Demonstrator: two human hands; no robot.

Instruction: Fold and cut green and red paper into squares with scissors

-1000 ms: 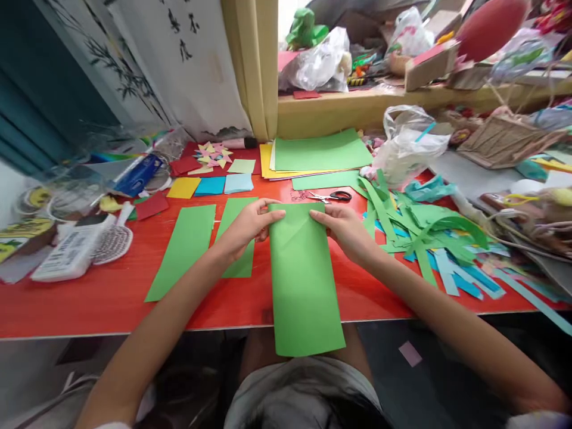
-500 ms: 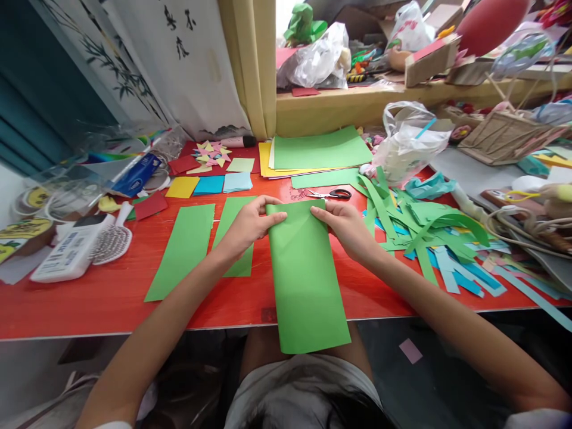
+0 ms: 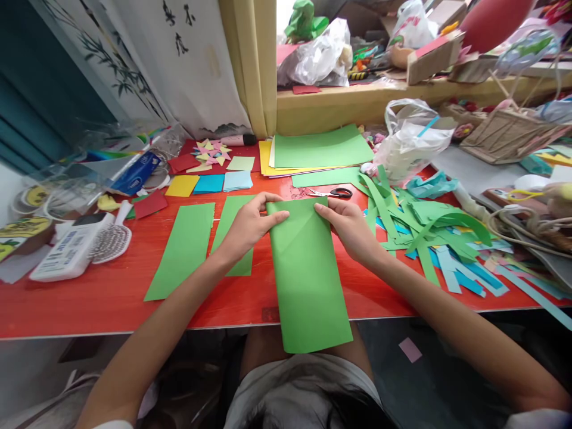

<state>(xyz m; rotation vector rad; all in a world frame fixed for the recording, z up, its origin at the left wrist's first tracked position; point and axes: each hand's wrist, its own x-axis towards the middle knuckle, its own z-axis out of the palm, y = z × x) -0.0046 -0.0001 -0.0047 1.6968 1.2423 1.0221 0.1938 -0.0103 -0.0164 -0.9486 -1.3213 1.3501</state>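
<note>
A folded sheet of green paper (image 3: 308, 280) is held up before me, its lower end reaching past the table's front edge. My left hand (image 3: 257, 221) pinches its top left corner, thumb on the near face. At the top right corner my right hand (image 3: 345, 223) grips it the same way. The fold seems to run down the left side. Two green paper strips lie to the left: one whole in view (image 3: 185, 250), the other (image 3: 235, 238) partly behind my left hand. Scissors (image 3: 333, 192) with dark handles lie just beyond the held paper.
Green and blue paper scraps (image 3: 429, 232) pile up at the right. Stacked coloured sheets (image 3: 319, 149) lie at the back, beside a plastic bag (image 3: 413, 143). Small paper squares (image 3: 209, 184), a hairbrush (image 3: 111, 241) and a white bottle (image 3: 74, 247) occupy the left of the red table (image 3: 111, 307).
The green paper and both hands have shifted very slightly to the right. Both hands keep their hold on the top corners.
</note>
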